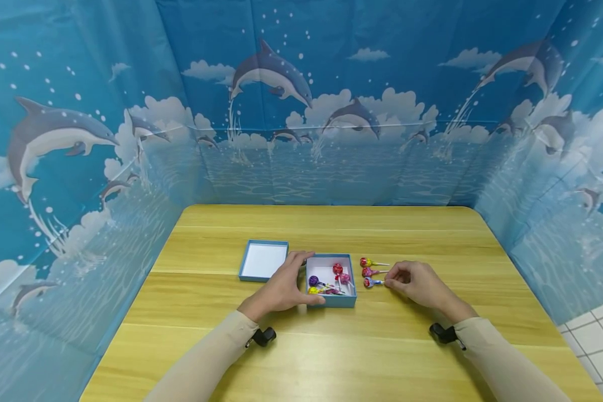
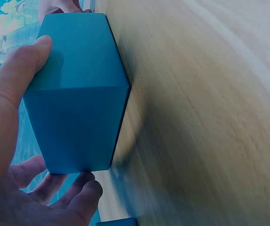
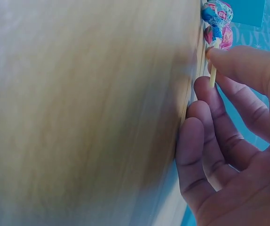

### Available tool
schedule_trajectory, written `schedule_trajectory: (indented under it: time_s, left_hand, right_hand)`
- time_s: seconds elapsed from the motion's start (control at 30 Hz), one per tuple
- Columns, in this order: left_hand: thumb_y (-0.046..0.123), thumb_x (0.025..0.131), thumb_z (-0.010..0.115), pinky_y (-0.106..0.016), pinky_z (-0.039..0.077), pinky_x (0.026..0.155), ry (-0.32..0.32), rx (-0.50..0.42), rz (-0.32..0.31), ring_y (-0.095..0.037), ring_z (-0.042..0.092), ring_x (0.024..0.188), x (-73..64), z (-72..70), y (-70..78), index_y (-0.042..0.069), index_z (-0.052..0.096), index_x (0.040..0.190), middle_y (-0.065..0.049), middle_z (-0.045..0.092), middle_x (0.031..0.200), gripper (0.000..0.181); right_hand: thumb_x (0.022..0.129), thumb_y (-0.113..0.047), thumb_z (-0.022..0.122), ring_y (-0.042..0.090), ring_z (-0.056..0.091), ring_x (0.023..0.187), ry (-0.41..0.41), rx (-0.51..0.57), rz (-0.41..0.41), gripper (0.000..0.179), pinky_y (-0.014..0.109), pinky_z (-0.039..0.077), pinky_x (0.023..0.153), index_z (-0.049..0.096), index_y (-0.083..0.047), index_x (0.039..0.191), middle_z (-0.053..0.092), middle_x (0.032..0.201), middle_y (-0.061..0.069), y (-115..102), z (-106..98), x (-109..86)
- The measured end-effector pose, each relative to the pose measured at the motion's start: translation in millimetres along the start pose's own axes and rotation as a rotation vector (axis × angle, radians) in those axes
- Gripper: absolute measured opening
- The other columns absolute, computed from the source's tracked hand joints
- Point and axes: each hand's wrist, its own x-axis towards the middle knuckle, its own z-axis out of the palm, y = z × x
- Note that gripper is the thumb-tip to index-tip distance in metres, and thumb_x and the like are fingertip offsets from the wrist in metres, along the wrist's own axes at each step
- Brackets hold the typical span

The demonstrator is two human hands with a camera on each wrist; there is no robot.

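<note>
A blue open box (image 1: pixel 331 302) with a white inside holds several wrapped lollipops, among them a purple one (image 1: pixel 314 281), a red one (image 1: pixel 337 268) and a yellow one (image 1: pixel 314 290). My left hand (image 1: pixel 285 282) grips the box at its left end. In the left wrist view the thumb (image 2: pixel 36 54) presses its front wall. To the right of the box, my right hand (image 1: pixel 418 283) pinches the stick of a blue-wrapped lollipop (image 1: pixel 369 282) between thumb and forefinger. Just beyond it lie a pink lollipop (image 1: pixel 368 272) and a yellow-and-red lollipop (image 1: pixel 365 262), sticks pointing right.
The box's lid (image 1: pixel 264 260), white inside with blue edges, lies to the left behind my left hand. All of this is on a wooden table (image 1: pixel 331 357). A blue dolphin-print curtain (image 1: pixel 301 167) hangs around the back and sides.
</note>
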Motion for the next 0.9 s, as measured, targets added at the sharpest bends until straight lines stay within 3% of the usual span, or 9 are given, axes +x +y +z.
schedule_trajectory:
  time_s: [0.9]
  left_hand:
    - [0.073, 0.076, 0.086, -0.049, 0.046, 0.123, 0.001, 0.011, 0.0, -0.025, 0.047, 0.152, 0.2, -0.4, -0.4, 0.026, 0.027, 0.17, -0.002, 0.035, 0.168, 0.121]
  right_hand:
    - [0.097, -0.019, 0.082, 0.008, 0.065, 0.077, 0.004, -0.02, -0.028, 0.005, 0.023, 0.054, 0.068, 0.078, -0.022, 0.099, 0.073, 0.089, -0.01, -1.7, -0.8, -0.8]
